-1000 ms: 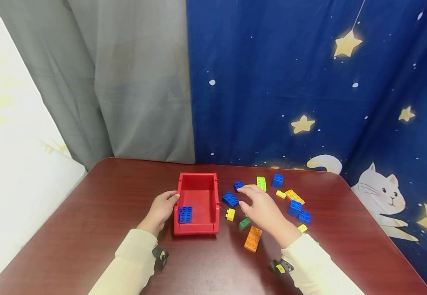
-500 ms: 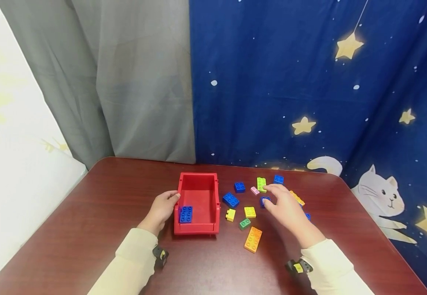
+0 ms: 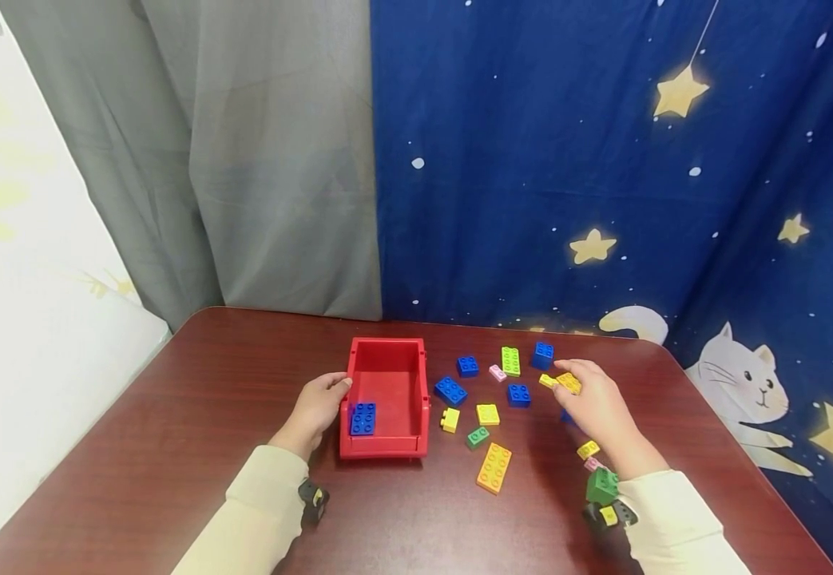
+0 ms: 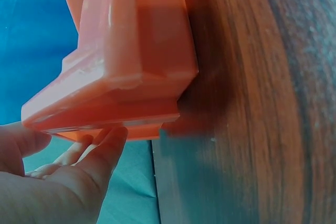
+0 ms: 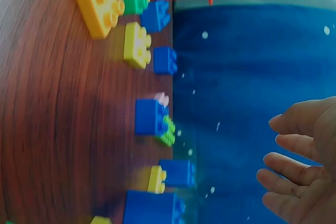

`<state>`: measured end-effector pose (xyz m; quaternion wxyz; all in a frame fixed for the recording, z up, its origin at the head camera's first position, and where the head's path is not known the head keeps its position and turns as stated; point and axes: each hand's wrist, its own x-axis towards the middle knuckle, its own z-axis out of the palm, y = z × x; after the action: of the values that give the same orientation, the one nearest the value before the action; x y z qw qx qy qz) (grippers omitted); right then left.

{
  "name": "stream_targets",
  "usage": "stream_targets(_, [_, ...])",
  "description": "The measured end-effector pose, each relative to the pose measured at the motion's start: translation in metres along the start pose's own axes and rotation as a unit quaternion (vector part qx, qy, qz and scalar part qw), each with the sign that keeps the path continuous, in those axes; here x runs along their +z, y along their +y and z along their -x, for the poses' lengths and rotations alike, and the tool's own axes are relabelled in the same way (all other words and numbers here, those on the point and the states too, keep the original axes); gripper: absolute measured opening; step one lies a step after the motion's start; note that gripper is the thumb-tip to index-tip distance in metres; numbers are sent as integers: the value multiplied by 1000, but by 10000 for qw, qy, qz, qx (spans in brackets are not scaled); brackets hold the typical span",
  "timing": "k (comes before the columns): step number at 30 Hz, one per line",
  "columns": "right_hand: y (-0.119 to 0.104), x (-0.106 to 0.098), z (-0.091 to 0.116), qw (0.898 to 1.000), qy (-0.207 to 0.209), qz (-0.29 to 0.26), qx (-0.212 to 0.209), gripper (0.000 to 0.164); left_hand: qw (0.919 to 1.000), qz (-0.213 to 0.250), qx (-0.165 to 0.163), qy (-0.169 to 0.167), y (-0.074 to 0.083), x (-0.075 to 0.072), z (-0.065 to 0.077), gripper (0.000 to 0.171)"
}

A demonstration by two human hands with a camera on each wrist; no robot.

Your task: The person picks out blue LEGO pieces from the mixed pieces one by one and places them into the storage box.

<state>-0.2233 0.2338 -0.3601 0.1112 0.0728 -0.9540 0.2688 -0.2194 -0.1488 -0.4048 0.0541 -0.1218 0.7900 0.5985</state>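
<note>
A red open-topped box stands on the table with a blue six-stud brick in its near left corner. My left hand grips the left side of the box; in the left wrist view its thumb is at the rim and its fingers are against the outer wall. My right hand hovers over the bricks at the right and holds nothing, its fingers loosely spread in the right wrist view. By its fingertips lie a small yellow brick and an orange-yellow plate brick. A blue brick is partly hidden beneath it.
Several building bricks lie right of the box, among them a blue one, a lime one, a yellow one and an orange one. A green brick is beside the right wrist. Curtains hang behind the table.
My right hand has moved right across the bricks, from near the blue ones by the box to the yellow ones at the right, with no brick taken. The left hand and box have stayed put.
</note>
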Motion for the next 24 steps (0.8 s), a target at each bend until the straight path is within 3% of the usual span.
stream_targets(19, [28, 8, 2, 9961, -438, 683, 357, 48, 10000, -3, -34, 0, 0, 0, -1, 48])
stream_targets(24, [33, 10, 1, 9940, -541, 868, 376, 49, 9998, -57, 205, 59, -1, 1, -2, 46])
